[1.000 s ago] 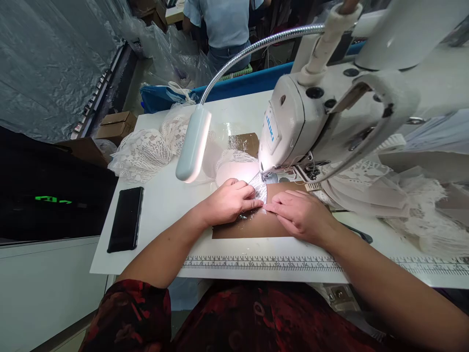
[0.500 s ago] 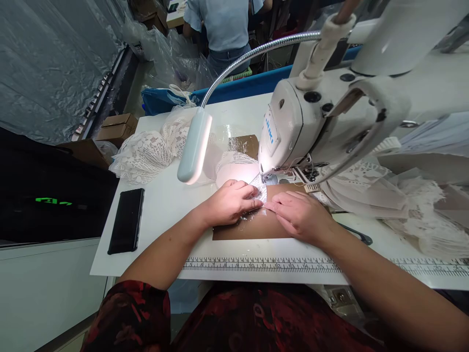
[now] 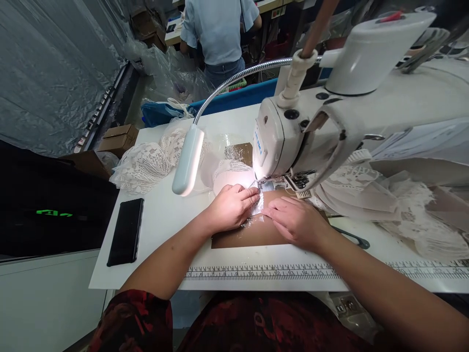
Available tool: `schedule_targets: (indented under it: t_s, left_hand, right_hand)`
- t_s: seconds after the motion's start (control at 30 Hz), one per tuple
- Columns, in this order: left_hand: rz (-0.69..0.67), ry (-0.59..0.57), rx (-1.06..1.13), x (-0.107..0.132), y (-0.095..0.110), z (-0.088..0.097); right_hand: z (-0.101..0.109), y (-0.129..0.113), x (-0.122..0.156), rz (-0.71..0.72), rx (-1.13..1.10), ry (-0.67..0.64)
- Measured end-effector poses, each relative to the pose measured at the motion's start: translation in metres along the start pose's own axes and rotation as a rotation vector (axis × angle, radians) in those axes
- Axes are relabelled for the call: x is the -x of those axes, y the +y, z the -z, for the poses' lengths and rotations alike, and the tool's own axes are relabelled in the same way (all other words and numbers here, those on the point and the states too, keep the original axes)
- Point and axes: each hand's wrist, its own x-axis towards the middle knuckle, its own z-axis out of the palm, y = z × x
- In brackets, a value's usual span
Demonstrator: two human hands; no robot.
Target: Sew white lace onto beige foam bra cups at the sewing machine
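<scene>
White lace fabric (image 3: 260,201) lies flat, reaching up to the sewing machine (image 3: 273,139).

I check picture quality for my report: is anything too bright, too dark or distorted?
Head view: the lamp lights the work, and the pale fabric beside the left hand looks nearly washed out; head view: the dark panel at far left is almost black; head view: wide-angle stretching seems to enlarge the right forearm.

Two bare hands counted: left hand (image 3: 233,208), right hand (image 3: 296,222). Beyond them stood one sewing machine (image 3: 280,139), one lamp (image 3: 188,160) and, farther off, one other person (image 3: 215,36). Left of both hands lay one phone (image 3: 125,232) — nearer than both, one ruler strip (image 3: 252,274).
</scene>
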Motion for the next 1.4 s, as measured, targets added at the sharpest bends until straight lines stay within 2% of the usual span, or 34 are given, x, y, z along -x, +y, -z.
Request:
schedule_targets:
  t_s: [0.23, 0.4, 0.7, 0.93, 1.23, 1.4]
  left_hand:
    - [0.007, -0.020, 0.009, -0.002, -0.004, 0.000]
    - [0.012, -0.027, 0.013, -0.003, -0.008, 0.000]
    - [0.020, -0.014, 0.026, -0.004, -0.014, -0.003]
    - [0.083, 0.006, 0.030, -0.005, -0.014, -0.003]
    - [0.094, 0.013, -0.036, -0.005, -0.014, 0.000]
    - [0.203, -0.055, -0.080, -0.002, 0.000, 0.017]
  right_hand:
    - [-0.002, -0.001, -0.004, -0.029, 0.100, 0.038]
    - [0.001, -0.004, -0.010, -0.099, 0.191, 0.001]
    - [0.001, -0.004, -0.017, -0.260, 0.207, 0.021]
    - [-0.003, -0.001, -0.015, -0.275, 0.237, 0.058]
    - [-0.001, 0.000, -0.012, -0.269, 0.166, 0.046]
    - [0.001, 0.002, -0.010, -0.239, 0.105, 0.059]
